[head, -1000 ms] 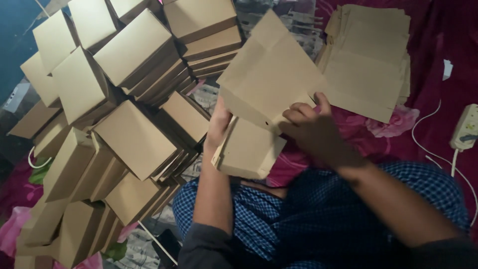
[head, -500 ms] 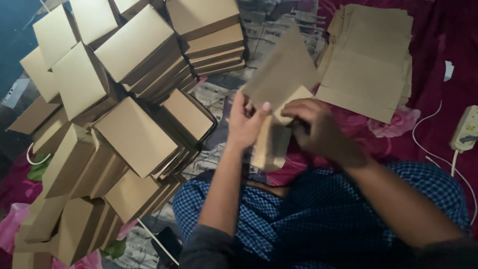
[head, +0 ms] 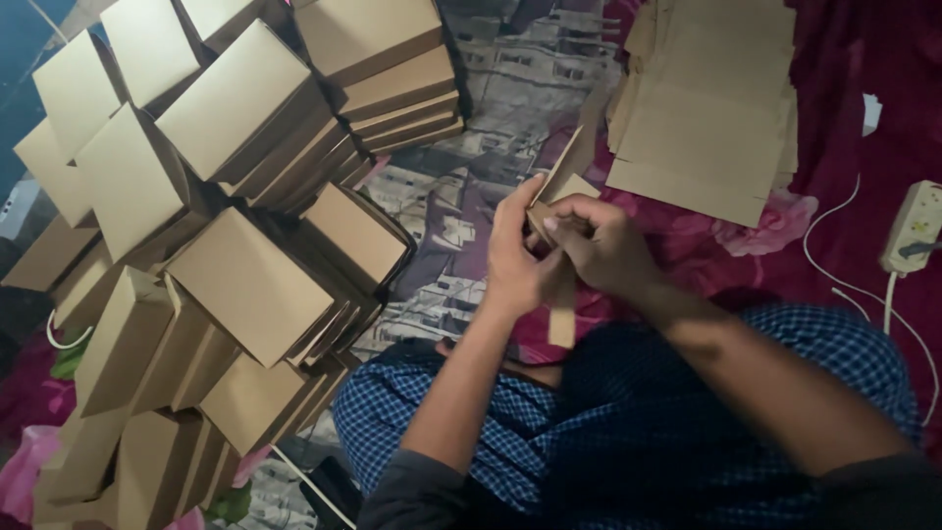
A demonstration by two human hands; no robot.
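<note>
A brown cardboard box blank [head: 569, 177] is held edge-on in front of me, partly folded, with one flap hanging down toward my lap. My left hand [head: 515, 250] grips its left side, fingers curled around the edge. My right hand [head: 601, 240] pinches it from the right, thumb pressed on the folded top. Both hands meet over my blue checked lap [head: 608, 432]. Much of the blank is hidden behind my fingers.
A big heap of folded brown boxes [head: 235, 216] fills the left side. A stack of flat cardboard blanks [head: 711, 108] lies at the upper right on a maroon floral cloth [head: 844, 236]. A white power strip [head: 913, 228] with a cable sits at the far right.
The blank was held wide and flat a second ago. It has since been folded and turned edge-on, and both hands have closed together on it.
</note>
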